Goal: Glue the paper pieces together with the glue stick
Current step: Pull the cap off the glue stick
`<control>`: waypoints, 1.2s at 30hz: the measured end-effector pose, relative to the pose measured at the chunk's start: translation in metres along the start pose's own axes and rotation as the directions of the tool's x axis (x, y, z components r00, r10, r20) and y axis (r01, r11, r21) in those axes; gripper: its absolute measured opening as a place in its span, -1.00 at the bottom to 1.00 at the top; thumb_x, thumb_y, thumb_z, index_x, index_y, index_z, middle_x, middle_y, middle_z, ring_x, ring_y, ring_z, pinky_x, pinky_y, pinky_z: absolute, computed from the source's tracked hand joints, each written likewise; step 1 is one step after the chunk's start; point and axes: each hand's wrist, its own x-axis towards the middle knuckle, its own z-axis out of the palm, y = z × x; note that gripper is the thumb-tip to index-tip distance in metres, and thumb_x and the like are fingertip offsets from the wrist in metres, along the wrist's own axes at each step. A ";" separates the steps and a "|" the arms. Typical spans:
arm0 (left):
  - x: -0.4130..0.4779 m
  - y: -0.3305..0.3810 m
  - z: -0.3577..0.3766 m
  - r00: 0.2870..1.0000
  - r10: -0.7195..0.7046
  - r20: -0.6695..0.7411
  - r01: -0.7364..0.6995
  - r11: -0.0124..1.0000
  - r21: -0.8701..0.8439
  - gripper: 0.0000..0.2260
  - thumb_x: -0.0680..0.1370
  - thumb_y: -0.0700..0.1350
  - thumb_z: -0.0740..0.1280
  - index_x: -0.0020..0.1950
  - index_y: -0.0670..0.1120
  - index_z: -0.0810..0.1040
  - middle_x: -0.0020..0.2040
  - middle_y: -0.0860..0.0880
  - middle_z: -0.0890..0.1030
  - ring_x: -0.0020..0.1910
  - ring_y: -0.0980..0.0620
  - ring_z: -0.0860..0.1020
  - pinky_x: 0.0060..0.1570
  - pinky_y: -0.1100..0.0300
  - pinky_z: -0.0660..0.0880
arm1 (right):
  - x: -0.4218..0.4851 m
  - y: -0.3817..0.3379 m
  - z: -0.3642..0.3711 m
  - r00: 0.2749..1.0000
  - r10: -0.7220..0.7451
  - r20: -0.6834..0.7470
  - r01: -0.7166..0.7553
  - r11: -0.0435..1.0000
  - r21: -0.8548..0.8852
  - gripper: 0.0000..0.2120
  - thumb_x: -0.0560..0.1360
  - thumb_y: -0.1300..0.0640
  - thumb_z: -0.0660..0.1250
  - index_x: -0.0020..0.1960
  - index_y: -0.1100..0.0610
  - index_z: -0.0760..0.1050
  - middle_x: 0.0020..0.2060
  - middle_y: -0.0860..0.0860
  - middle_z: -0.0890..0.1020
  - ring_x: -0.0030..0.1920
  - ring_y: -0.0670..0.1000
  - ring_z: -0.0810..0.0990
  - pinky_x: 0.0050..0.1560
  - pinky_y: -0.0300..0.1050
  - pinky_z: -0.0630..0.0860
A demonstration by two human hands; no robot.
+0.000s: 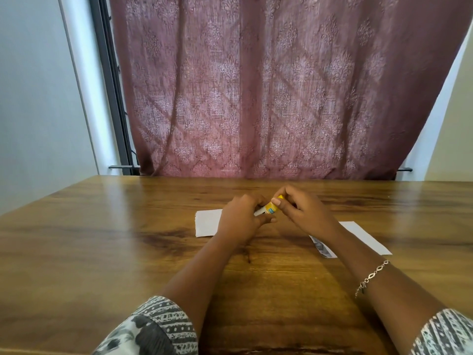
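Both hands meet above the middle of the wooden worktop [102, 252], each closed on the same small object — a yellow glue stick [271, 207]. The right hand [299, 211] wraps the yellow barrel, thumb laid across its front and fingers curled behind, so its grip is clamped on the body of the stick. The left hand [239, 216] is curled around the stick's white end, which pokes out toward the lower left; its grip is closed on that white part. Whether that white part is a cap or the bared glue cannot be told from this view. The stick is tilted, white end lower and to the left, yellow end higher and to the right, and it is held clear of the wood.

Two pieces of paper lie flat on the worktop. One white sheet [207, 222] sits just beyond and under the left hand, partly hidden by it. A second paper piece [363, 238] lies to the right, running out from under the right forearm; its near edge carries a dark printed strip, too small to read. The two papers lie apart, with the hands between them.

A thin chain bracelet [372, 276] circles the right forearm, and patterned grey-and-white sleeves [163, 326] show at the bottom corners. Behind the worktop hangs a reddish patterned curtain [268, 85] — it covers most of the far wall.
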 end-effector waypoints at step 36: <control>0.014 -0.014 0.000 0.981 0.123 0.149 -0.154 0.964 0.219 -0.69 0.48 0.11 0.31 0.17 0.04 0.54 0.05 -0.02 0.63 0.02 -0.06 0.54 -0.19 0.16 0.31 | 0.004 0.002 -0.003 0.991 0.055 0.124 -0.046 0.996 -0.074 -0.98 0.47 0.27 0.28 -0.12 0.20 0.48 -0.35 -0.11 0.55 -0.37 -0.14 0.56 -0.29 -0.28 0.45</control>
